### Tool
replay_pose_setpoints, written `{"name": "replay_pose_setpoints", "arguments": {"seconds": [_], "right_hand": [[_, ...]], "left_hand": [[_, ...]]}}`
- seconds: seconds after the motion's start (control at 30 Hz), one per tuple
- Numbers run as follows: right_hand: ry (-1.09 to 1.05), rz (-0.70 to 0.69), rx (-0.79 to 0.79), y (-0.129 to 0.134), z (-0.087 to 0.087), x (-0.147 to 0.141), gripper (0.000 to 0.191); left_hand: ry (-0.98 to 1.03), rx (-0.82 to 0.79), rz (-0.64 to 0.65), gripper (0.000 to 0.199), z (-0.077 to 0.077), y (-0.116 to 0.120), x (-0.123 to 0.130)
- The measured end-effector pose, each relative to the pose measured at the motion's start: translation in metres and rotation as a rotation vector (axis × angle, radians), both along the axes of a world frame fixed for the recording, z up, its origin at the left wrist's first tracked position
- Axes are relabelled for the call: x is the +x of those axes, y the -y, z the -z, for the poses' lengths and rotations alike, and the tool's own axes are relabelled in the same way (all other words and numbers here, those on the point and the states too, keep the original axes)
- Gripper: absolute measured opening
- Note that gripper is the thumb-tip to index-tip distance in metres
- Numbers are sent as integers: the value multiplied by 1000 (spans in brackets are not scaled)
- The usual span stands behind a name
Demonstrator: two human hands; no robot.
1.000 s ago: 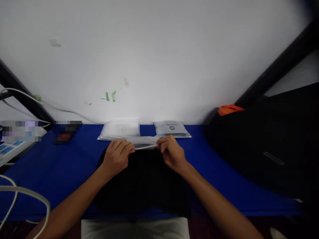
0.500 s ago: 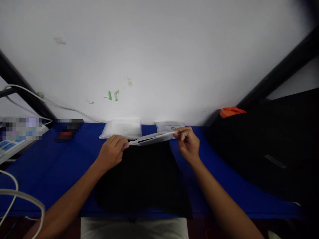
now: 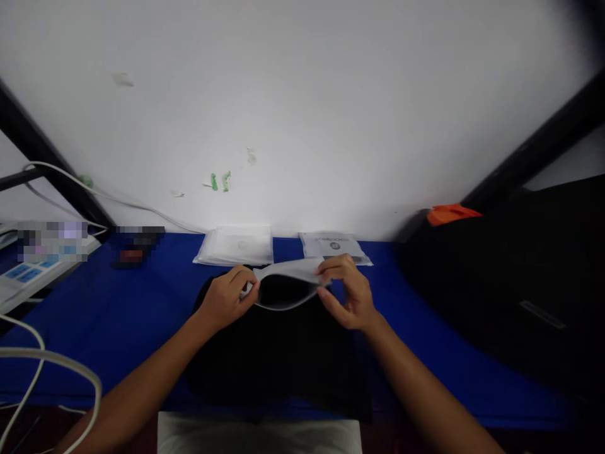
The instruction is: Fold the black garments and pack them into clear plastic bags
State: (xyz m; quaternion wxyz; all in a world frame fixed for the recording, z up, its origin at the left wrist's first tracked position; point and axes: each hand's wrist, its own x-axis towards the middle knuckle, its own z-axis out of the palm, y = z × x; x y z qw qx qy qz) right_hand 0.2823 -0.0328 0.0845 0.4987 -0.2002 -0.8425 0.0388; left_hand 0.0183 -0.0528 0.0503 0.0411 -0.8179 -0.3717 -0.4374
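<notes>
Clock centred on the pouch, 12 toward the wall. Writing: the flat grey translucent plastic packet (image 3: 338,249), between 1 and 2 o'clock, bears dark lettering and a round dark emblem; you cannot read the word reliably at this size. The stacked white translucent plastic packets (image 3: 236,246), between 10 and 11, show a faint round mark only. The bulky black fabric bag (image 3: 496,277) at 3 carries a narrow pale-edged label (image 3: 542,314), too dim to read. At 9, the white box with blue panels (image 3: 29,274) is partly masked by pixelation; its text is illegible.

Orientation: your white translucent plastic pouch (image 3: 295,269) has its long mouth running roughly 9 to 3, the 3 o'clock end slightly farther from you. The mouth gapes toward you, near lip bowed to 6, interior dark; contents cannot be told.

Grip: the pouch lies between your hands, in front of the wall-side packets and over the limp black cloth (image 3: 278,366) at 6; contact with that cloth is unclear. Your left hand (image 3: 229,296) pinches its 9 o'clock corner, thumb against fingers. Your right hand (image 3: 348,291) is clamped on the 3 o'clock end, fingertips on the far lip, thumb below.
</notes>
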Motion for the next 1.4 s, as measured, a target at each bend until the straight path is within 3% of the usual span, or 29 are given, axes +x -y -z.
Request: {"name": "replay_pose_setpoints", "arguments": {"seconds": [0.23,0.4,0.57,0.87,1.03,1.3,1.4], "right_hand": [[454,-128,55,19,-4,-20,16],[488,-60,129,29,-4,-27,26],[400,-102,165,45,-2,-36,31],[697,228,-70,42,47,-66,59],[769,321,-211,32,50,-65,56],[820,87,-353,16,31,-49,37],[805,-48,-388,15,19,-38,38]], "left_hand": [[-75,172,-68,10,-6,8,12],[-98,260,-100,8,-9,14,14],[-57,277,-214,7,-13,19,17],[-154,248,-179,6,-10,24,24],[-157,246,-150,7,-11,23,23],[-161,182,-144,11,-8,19,20],[-179,158,-140,13,-4,16,18]]}}
